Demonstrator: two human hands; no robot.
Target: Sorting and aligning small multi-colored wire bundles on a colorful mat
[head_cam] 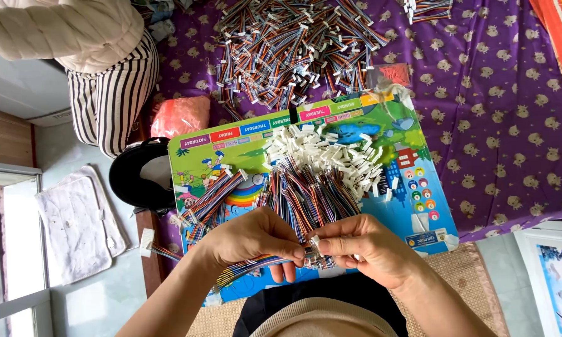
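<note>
I see my left hand closed on a flat rainbow ribbon cable, which runs out from the grip toward my left. My right hand pinches a small white connector housing at the cable end, so both hands meet at one point. Just beyond the grip lies a bundle of cables with white housings on a colourful picture board; a smaller bundle lies beyond and to the left of it. I judge that much work is left: far beyond, a big heap of cables waits on the purple cloth. Nothing blocks the hands. Left of the board are a pink bag, a black helmet and another person's striped sleeve.
</note>
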